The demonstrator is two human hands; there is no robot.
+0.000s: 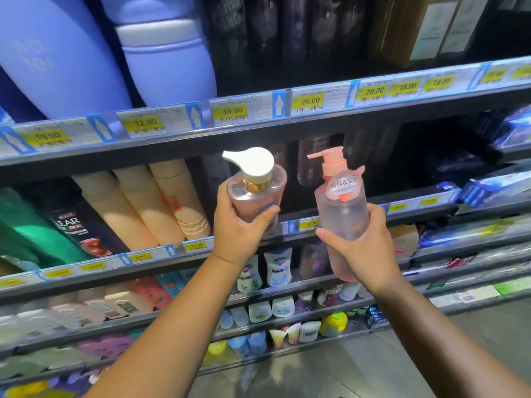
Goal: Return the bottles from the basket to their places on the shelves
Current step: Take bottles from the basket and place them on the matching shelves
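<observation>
Left grip (242, 229): clasps white-pump bottle (260, 193), contents pink.
Right grip (363, 242): clasps pink-pump bottle (342, 209), contents pale pink.

Bright, cool overhead shop light. Pink pump bottle (342, 208) sharp. Above it, shelf recess (416, 159) in shadow. Far left of it, lilac bottles (166, 70) blurred. Shelf rails (253, 131) bow toward frame edges; rows below it smeared.

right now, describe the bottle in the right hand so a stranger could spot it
Before the shop shelves' price-tag rail, two hands hold pump bottles. The right hand grips the tall frosted pink plastic bottle. Unlike the shorter clear pink bottle with white pump and gold collar in the left hand, it has a salmon-pink pump and scalloped pink label.
</observation>
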